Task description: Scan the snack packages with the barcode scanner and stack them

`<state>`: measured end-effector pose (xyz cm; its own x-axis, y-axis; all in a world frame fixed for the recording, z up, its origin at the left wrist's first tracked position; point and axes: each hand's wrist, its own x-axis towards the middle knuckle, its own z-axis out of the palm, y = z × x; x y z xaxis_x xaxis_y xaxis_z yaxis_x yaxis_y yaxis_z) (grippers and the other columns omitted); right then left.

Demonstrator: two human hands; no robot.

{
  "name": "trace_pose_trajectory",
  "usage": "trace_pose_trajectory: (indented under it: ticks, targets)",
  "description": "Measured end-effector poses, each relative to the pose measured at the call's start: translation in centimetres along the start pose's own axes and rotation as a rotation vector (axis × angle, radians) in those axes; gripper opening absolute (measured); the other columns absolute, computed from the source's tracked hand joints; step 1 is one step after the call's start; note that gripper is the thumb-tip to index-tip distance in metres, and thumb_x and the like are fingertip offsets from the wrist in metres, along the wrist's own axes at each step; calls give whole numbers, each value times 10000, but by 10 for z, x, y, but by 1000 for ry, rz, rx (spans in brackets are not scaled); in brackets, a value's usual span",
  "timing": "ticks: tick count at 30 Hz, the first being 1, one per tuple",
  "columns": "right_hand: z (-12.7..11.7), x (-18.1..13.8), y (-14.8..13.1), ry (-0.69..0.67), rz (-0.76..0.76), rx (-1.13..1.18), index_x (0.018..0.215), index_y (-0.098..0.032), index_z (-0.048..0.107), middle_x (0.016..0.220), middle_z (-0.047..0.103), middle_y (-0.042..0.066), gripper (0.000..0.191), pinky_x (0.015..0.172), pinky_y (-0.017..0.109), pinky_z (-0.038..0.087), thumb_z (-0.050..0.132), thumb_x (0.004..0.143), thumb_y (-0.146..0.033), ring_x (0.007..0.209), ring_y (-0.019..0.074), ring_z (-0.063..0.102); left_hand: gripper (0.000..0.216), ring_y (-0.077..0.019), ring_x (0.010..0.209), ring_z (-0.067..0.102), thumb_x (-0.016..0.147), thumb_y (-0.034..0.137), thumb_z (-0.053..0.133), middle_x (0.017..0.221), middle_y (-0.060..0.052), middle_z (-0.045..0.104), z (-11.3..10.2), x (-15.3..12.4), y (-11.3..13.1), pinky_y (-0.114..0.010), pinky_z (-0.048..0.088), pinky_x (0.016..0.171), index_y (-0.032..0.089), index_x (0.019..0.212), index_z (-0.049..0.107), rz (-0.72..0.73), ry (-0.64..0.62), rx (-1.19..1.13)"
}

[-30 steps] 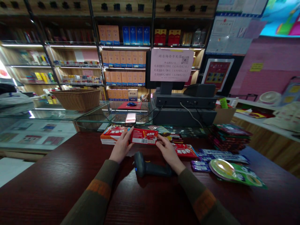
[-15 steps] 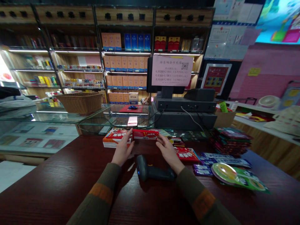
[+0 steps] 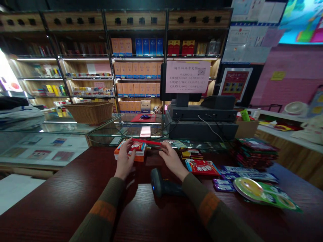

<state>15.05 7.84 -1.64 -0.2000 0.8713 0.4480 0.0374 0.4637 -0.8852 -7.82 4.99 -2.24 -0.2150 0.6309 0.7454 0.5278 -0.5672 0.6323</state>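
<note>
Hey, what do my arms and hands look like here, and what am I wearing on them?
The left hand and right hand are bare, with no gloves. The left sleeve and right sleeve are long and dark olive, each with one orange band across the forearm.

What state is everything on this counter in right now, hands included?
Left hand: gripping one end of the red packet.
Right hand: gripping its other end.
Red packet: held level, just above the stack.
Stack: resting on the counter, partly under the left hand.
Scanner: lying on the counter, untouched, blue light on.
Basket: upright on the glass case.
</note>
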Motion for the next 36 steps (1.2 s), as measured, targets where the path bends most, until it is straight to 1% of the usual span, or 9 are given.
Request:
trace_pose_trajectory:
  ticks: [4,8,13,17,22,27,31,33,36]
  targets:
    - [17,8,2,-96,-7,-2,1246,-229,558,1331,647,88,425,1145,426,413,563,822,-203,1296,214,581,486,-238,1239,603,901,305,586,1335,-121,602,-17,2,-8,-456,459,1115,205,1368,498,-30,44,40]
    - [31,18,1,-207,-20,-11,1272,-241,544,1339,647,70,431,1136,417,418,548,846,-181,1291,195,581,475,-249,1245,600,891,341,598,1322,-111,624,-33,3,-21,-461,443,1115,212,1340,510,-96,65,127]
    - [43,30,10,-265,-12,-105,1272,-255,542,1301,669,57,425,1118,429,425,565,856,-168,1265,209,597,480,-256,1250,597,883,366,597,1322,-140,623,-46,2,-44,-460,437,1108,184,1318,509,-143,65,162]
    - [47,34,16,-306,-9,-173,1276,-245,540,1271,680,67,430,1109,434,425,584,854,-174,1252,227,601,479,-265,1237,601,871,397,607,1304,-147,628,-51,0,-59,-468,445,1092,182,1290,519,-186,55,207]
    - [50,36,17,-364,-32,-214,1280,-238,542,1271,677,77,442,1109,432,421,592,846,-176,1239,243,602,459,-260,1198,619,870,389,599,1275,-135,639,-54,-3,-68,-462,470,1060,198,1279,518,-225,58,241]
    - [52,39,17,-393,-22,-240,1286,-223,524,1275,672,91,446,1108,430,419,586,846,-180,1234,245,603,447,-262,1203,612,867,369,579,1275,-144,627,-54,-4,-80,-469,467,1066,185,1269,509,-214,46,245]
    - [52,38,15,-428,-17,-275,1314,-193,498,1358,623,125,470,1131,433,392,566,850,-168,1286,248,571,435,-258,1188,616,863,348,572,1257,-136,631,-54,-3,-88,-474,466,1067,190,1263,507,-192,43,264]
    - [52,38,13,-431,-15,-291,1317,-182,501,1378,608,138,473,1133,437,389,563,849,-161,1291,255,566,427,-258,1179,618,863,339,568,1249,-131,634,-54,-3,-90,-476,469,1063,193,1260,509,-183,49,279]
    - [52,37,12,-433,-22,-298,1318,-179,506,1356,623,134,462,1115,433,405,557,859,-162,1259,253,585,414,-269,1171,616,854,324,562,1222,-125,643,-54,-3,-88,-486,470,1057,193,1245,523,-167,64,307]
